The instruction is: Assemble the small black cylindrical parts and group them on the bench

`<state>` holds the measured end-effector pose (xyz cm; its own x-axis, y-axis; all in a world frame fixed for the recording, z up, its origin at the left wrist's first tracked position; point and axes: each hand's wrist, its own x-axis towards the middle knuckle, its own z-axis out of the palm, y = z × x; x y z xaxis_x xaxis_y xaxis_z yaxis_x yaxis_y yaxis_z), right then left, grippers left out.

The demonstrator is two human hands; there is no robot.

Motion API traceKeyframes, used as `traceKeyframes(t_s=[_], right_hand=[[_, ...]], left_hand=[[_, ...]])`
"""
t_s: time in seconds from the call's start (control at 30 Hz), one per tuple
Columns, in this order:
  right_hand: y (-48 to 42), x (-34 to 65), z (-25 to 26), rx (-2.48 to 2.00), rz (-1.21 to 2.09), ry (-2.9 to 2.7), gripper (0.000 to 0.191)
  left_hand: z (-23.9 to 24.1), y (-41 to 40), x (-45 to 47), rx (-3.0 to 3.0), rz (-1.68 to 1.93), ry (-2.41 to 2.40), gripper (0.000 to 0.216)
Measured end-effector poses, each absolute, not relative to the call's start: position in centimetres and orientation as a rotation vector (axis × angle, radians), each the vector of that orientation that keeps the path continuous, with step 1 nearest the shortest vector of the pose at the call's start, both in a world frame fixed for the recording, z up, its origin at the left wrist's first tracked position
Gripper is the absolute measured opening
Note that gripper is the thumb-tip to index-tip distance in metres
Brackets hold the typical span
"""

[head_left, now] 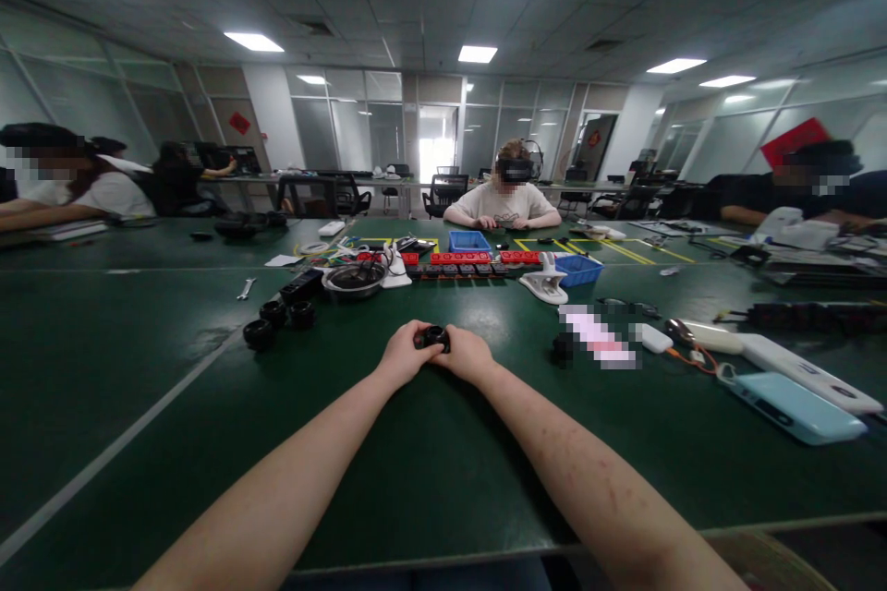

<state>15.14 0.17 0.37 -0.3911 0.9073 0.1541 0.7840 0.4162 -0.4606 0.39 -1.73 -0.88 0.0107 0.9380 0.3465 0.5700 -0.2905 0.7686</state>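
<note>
My left hand (pixel 404 353) and my right hand (pixel 466 354) meet over the green table (pixel 430 462), both closed round a small black round part (pixel 436 336) held between them. Only the part's top shows between the fingers. Three similar black round parts (pixel 277 321) lie on the table to the left of my hands, near a round metal dish (pixel 354 280).
A row of red and black pieces (pixel 463 264) and two blue bins (pixel 579 269) stand further back. A light blue power bank (pixel 796 407), white devices and cables lie at the right. A person with a headset sits opposite; other people sit at both sides.
</note>
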Motion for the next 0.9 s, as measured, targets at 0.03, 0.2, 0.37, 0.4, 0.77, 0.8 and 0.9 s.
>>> traceKeyframes(t_s=[0.03,0.2,0.37,0.4,0.77,0.8,0.9], right_hand=[[0.1,15.2,0.5,-1.435,0.442,-2.308,0.045],[1.2,16.8,1.1,-1.272,0.587,-2.452,0.033],[1.8,17.0,0.7,-1.31,0.629,-2.432,0.027],[1.7,16.8,0.5,-1.347,0.605,-2.403,0.029],[1.2,16.4,0.7,-1.259,0.625,-2.355,0.042],[1.3,16.7,0.9,-1.194,0.675,-2.378,0.04],[1.7,17.2,1.3,-1.045,0.785,-2.416,0.042]], left_hand=[[-0.8,-1.8,0.4,1.882,1.192,1.541,0.033],[-0.5,-1.8,0.2,1.915,1.168,1.464,0.043],[-0.5,-1.9,0.3,1.944,1.165,1.435,0.04],[-0.5,-1.9,0.4,1.938,1.172,1.45,0.039],[-0.4,-2.0,0.2,1.905,1.182,1.458,0.042],[-0.3,-2.1,0.0,1.912,1.168,1.433,0.043],[-0.1,-2.1,-0.4,1.923,1.143,1.377,0.044]])
